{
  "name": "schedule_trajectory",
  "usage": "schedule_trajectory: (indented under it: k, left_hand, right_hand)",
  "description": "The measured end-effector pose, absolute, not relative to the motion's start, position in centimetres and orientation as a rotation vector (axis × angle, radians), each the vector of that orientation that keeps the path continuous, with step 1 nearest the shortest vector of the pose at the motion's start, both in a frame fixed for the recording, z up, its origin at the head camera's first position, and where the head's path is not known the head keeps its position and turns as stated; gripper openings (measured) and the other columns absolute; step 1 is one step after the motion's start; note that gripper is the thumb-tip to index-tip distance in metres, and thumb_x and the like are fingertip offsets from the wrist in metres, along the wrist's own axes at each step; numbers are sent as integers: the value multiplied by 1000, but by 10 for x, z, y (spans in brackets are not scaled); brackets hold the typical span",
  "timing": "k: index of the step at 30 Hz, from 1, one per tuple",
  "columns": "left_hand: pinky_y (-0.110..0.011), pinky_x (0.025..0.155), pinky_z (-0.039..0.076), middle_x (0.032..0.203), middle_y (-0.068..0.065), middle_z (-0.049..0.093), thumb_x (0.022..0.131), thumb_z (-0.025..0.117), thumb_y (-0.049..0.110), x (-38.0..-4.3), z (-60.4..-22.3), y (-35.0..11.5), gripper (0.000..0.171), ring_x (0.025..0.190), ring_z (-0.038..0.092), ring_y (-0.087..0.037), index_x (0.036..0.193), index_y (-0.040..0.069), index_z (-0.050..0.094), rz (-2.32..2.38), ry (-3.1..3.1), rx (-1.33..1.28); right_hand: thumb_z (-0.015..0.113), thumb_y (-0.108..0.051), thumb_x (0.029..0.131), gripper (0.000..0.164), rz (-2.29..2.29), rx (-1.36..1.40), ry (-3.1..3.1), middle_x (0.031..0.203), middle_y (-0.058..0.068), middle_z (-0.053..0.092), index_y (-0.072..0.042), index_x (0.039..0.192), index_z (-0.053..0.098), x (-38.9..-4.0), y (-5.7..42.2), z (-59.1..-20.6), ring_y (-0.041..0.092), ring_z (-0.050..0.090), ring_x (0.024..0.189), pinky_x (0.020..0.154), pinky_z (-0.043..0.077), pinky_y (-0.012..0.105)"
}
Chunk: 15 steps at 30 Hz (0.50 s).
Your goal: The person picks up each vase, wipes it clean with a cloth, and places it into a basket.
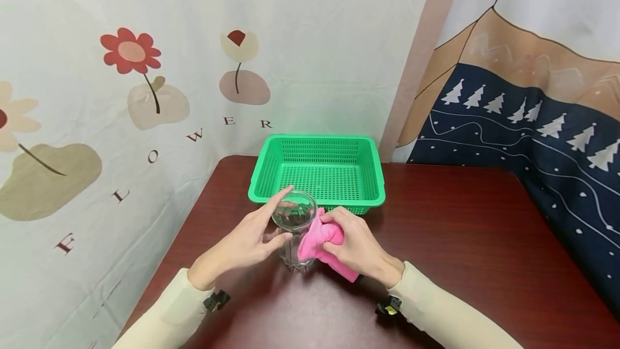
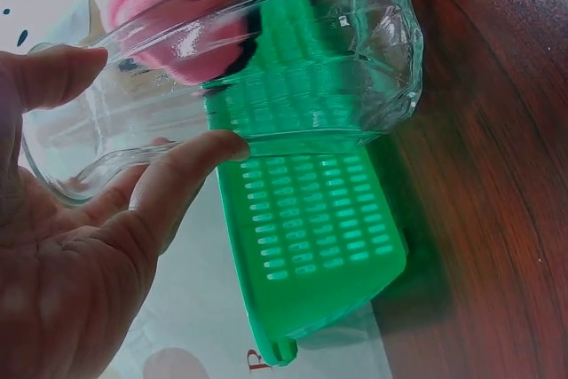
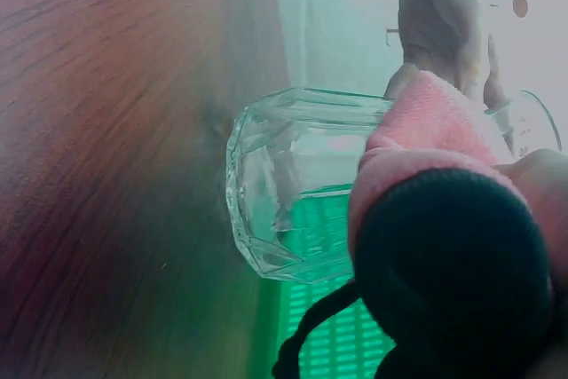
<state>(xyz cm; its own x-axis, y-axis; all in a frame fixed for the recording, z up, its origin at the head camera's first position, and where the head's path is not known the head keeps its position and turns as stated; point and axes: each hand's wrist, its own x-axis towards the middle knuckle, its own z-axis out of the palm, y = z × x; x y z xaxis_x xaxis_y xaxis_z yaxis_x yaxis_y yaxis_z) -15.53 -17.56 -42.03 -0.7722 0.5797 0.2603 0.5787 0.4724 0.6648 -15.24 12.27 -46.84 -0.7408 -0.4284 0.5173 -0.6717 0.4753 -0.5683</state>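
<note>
A clear glass vase (image 1: 292, 256) with a wide round rim and a faceted base is in front of me, close over the table. My left hand (image 1: 244, 241) grips it near the rim, thumb on the near side and fingers round the far side. My right hand (image 1: 360, 242) holds a bunched pink cloth (image 1: 316, 240) against the vase's right side. In the left wrist view the cloth (image 2: 173, 15) shows through the glass wall (image 2: 382, 59). A dark rounded part (image 3: 453, 264) with a black loop hangs by the cloth in the right wrist view, hiding most of the right fingers.
A green plastic basket (image 1: 379, 176) with slotted walls stands behind the vase at the table's back edge. The dark red-brown table (image 1: 460, 241) extends to both sides. Printed curtains (image 1: 329, 58) hang behind and along the left and right.
</note>
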Motion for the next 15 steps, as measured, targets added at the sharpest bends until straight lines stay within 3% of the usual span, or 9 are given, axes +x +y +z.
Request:
schedule_trajectory:
  k: [15]
  left_hand:
    - [-37,91,73,163,-15,67,105,85,5,-157,-421,-176,105,128,76,-35,187,20,21,1224,2686,1092]
  right_hand:
    - [94,7,88,50,1416,886,-2217,127,5,83,-11,132,80,-154,122,-458,25,77,120,102,64,27]
